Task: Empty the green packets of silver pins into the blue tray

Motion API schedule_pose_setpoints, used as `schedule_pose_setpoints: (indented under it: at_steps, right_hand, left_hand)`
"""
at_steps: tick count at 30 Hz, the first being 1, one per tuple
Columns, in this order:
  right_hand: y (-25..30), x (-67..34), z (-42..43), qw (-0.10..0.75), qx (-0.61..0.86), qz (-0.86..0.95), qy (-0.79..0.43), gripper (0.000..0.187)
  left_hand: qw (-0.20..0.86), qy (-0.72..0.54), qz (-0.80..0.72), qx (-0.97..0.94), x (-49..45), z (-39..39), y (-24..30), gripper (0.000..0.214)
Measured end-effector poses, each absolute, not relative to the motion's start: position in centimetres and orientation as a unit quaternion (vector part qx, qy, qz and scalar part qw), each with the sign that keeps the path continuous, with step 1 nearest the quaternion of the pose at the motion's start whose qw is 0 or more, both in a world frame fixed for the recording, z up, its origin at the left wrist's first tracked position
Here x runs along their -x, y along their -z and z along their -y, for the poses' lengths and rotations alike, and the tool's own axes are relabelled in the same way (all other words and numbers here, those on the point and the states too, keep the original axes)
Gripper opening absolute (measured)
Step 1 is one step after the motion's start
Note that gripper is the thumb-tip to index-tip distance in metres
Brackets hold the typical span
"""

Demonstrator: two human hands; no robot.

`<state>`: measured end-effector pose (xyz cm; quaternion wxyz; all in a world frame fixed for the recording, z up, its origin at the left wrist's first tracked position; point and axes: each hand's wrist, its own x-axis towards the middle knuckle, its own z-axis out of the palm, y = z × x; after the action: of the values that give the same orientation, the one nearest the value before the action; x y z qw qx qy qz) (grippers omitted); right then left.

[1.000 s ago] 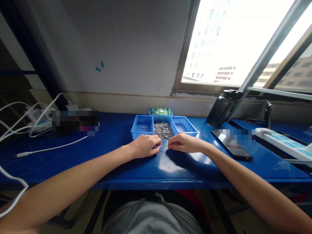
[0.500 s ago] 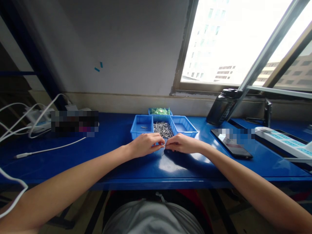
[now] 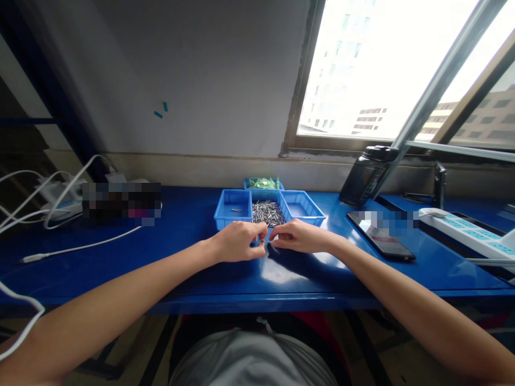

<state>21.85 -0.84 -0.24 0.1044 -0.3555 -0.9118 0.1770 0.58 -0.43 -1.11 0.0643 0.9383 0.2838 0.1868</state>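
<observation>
My left hand [image 3: 240, 241] is in front of the blue bins, thumb and forefinger pinched around a small shiny metal piece [image 3: 263, 242] whose kind is too small to tell. Close by on its right, my right hand [image 3: 300, 236] has its fingers curved, with a slight gap at the tips and nothing visible between them. Just behind both hands is a heap of small metal pins [image 3: 269, 213] in the middle bin. A few similar pieces [image 3: 237, 210] lie in the left blue bin [image 3: 222, 214].
The right blue bin [image 3: 301, 209] and a rear bin with green packets [image 3: 263, 183] adjoin the middle one. To the right are a black bottle [image 3: 366, 177], a phone [image 3: 382, 238] and a power strip [image 3: 466, 233]. White cables [image 3: 92, 244] lie at left.
My hands, meeting at the fingertips before, are now slightly apart. The small piece stays in my left fingers, and my right fingers have loosened.
</observation>
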Motion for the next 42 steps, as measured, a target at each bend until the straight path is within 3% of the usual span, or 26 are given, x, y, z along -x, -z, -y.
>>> schedule_pose_setpoints:
  at_steps: [18,30,42]
  right_hand:
    - [0.34,-22.03,0.61,0.101,0.367,0.909,-0.167,0.02]
    - [0.81,-22.59,0.08,0.121,0.382,0.909,-0.119,0.011]
    - [0.26,-22.45,0.33,0.115,0.378,0.908,-0.141,0.025]
  left_hand:
    - [-0.008,-0.155,-0.315,-0.936,-0.4,-0.28,1.43,0.023]
    - [-0.032,-0.143,-0.295,-0.944,-0.26,-0.24,1.34,0.017]
    - [-0.069,-0.115,-0.33,-0.934,-0.34,0.07,0.95,0.029]
